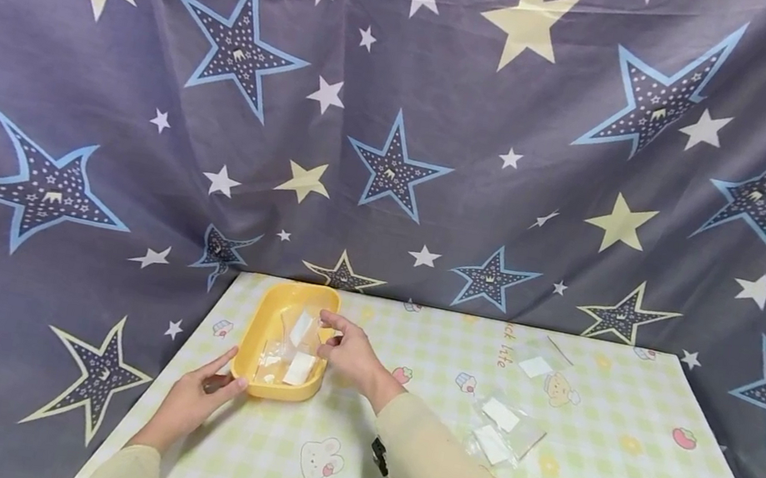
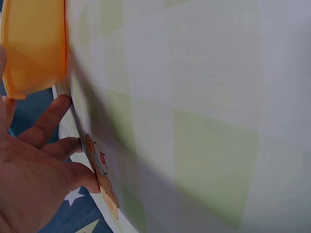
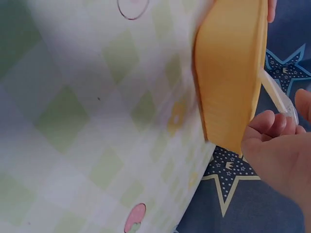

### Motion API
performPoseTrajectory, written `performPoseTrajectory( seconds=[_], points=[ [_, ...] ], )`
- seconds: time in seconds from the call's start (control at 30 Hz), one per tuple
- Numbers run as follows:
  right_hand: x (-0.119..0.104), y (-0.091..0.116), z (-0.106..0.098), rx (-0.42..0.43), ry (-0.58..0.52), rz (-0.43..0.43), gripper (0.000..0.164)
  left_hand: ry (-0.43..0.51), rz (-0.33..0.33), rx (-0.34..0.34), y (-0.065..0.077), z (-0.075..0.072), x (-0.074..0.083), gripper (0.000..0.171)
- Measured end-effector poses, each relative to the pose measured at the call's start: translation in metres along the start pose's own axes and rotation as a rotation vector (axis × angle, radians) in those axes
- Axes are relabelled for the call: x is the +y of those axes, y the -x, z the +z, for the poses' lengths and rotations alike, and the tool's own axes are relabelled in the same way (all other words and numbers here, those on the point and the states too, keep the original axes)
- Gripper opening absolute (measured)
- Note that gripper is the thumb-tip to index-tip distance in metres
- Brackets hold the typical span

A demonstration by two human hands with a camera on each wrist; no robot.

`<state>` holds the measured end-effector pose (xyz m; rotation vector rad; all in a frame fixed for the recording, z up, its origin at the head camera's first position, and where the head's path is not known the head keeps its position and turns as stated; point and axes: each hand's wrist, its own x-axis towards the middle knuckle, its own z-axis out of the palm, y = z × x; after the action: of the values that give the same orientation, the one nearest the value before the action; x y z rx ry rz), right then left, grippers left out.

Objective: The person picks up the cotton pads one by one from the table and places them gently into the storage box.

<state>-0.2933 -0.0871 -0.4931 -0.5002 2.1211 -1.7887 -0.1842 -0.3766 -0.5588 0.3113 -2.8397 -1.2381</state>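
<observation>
In the head view my left hand (image 1: 191,403) is at the near left corner of a yellow tray (image 1: 250,344). Its thumb and index finger touch the tray's outer edge; in the left wrist view the other fingers spread loosely below the tray. Over the tray's right side, my right hand (image 1: 355,353) pinches a clear plastic bag (image 1: 311,333) with a white label. The right wrist view shows this bag (image 3: 282,97) edge-on beside the rim, partly hidden by fingers. Inside the tray lies another clear bag with a white label (image 1: 299,369); its contents are too small to tell.
To the right on the checkered tablecloth (image 1: 412,430) lie clear bags with white labels (image 1: 501,414), near a thin dark strip. Farther back is another white-labelled bag (image 1: 535,367). A star-patterned curtain (image 1: 387,214) hangs behind the table.
</observation>
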Motion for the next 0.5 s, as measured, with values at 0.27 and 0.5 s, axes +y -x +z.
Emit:
performPoseTrajectory(
  seconds=[0.27, 0.5],
  points=[
    [0.011, 0.004, 0.003, -0.092, 0.059, 0.054, 0.076, 0.005, -0.027, -0.014, 0.000, 0.000, 0.002, 0.084],
    [0.014, 0.003, 0.001, -0.120, 0.051, 0.084, 0.066, -0.008, -0.031, -0.008, 0.001, 0.001, 0.002, 0.083]
  ],
)
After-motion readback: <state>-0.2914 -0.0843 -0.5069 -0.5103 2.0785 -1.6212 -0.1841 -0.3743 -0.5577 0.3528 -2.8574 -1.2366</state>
